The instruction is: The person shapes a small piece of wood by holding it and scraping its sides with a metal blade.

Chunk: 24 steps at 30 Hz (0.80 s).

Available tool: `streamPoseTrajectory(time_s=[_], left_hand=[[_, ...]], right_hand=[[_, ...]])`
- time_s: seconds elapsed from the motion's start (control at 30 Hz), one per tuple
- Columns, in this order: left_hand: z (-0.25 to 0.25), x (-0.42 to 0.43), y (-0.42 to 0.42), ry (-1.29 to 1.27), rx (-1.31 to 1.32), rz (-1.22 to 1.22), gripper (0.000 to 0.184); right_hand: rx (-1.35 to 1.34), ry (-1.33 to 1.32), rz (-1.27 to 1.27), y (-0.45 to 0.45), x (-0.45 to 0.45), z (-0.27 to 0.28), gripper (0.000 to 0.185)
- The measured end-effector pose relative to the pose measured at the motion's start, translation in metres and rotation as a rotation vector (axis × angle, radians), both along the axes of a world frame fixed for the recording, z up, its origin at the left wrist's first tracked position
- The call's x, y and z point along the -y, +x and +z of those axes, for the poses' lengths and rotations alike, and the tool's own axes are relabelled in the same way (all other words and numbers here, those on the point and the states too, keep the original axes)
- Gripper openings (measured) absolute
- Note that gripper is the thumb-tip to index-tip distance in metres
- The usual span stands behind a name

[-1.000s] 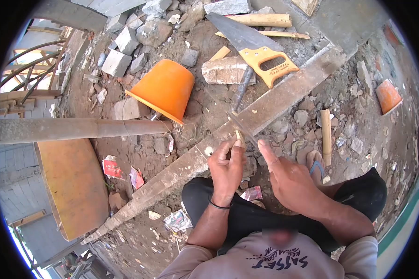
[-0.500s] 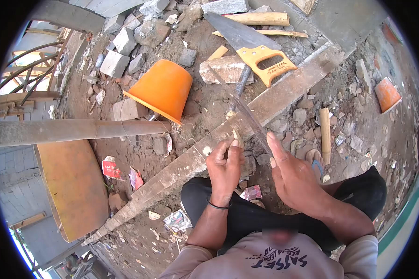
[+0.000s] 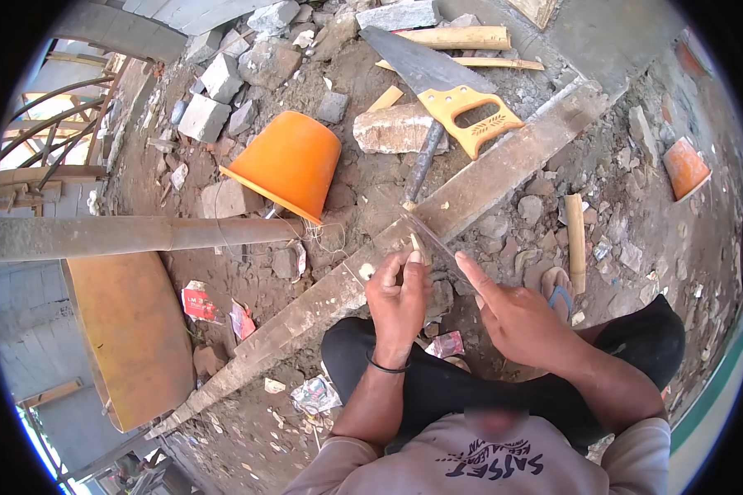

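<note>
My left hand [image 3: 399,299] is closed, its thumb and fingertips pinching a small, pale, pointed piece of wood [image 3: 415,242]. My right hand [image 3: 522,320] grips a long dark knife [image 3: 439,246], index finger stretched along the blade; the handle is hidden in the palm. The blade slants up and left beside the wood piece, above a long wooden plank [image 3: 314,295] lying across the ground. I cannot tell whether blade and wood touch. Beyond the plank lies a handsaw [image 3: 470,111] with a yellow handle, near a dark metal bar [image 3: 423,162].
An orange bucket [image 3: 291,161] lies tipped over at upper left, close to a pale pole [image 3: 132,237]. Broken blocks [image 3: 204,115] and rubble cover the ground. A bamboo piece [image 3: 575,243] and a small orange pot [image 3: 686,168] are on the right.
The knife has swung lower, its far end dropping from above the plank's far side to near the wood piece. My right hand has shifted slightly down. My left hand still pinches the wood piece.
</note>
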<state>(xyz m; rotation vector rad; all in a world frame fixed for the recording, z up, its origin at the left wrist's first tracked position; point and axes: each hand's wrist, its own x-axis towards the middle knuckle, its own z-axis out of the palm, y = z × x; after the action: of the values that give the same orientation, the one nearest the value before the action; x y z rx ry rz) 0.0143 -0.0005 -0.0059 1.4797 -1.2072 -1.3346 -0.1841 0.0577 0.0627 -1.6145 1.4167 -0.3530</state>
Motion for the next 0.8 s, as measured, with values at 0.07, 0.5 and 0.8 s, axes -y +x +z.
streamPoseTrajectory(time_s=[0.07,0.5,0.8], left_hand=[[0.008,0.001,-0.001,0.002,0.019,-0.004,0.023],[0.032,0.027,0.007,-0.205,0.515,-0.218,0.014],[0.012,0.026,0.004,0.031,0.055,-0.048,0.013]], right_hand=[[0.092,0.112,-0.049,-0.004,0.003,-0.003,0.079],[0.169,0.314,-0.101,-0.001,0.004,0.002,0.077],[0.078,-0.143,-0.118,0.01,-0.009,-0.008,0.083]])
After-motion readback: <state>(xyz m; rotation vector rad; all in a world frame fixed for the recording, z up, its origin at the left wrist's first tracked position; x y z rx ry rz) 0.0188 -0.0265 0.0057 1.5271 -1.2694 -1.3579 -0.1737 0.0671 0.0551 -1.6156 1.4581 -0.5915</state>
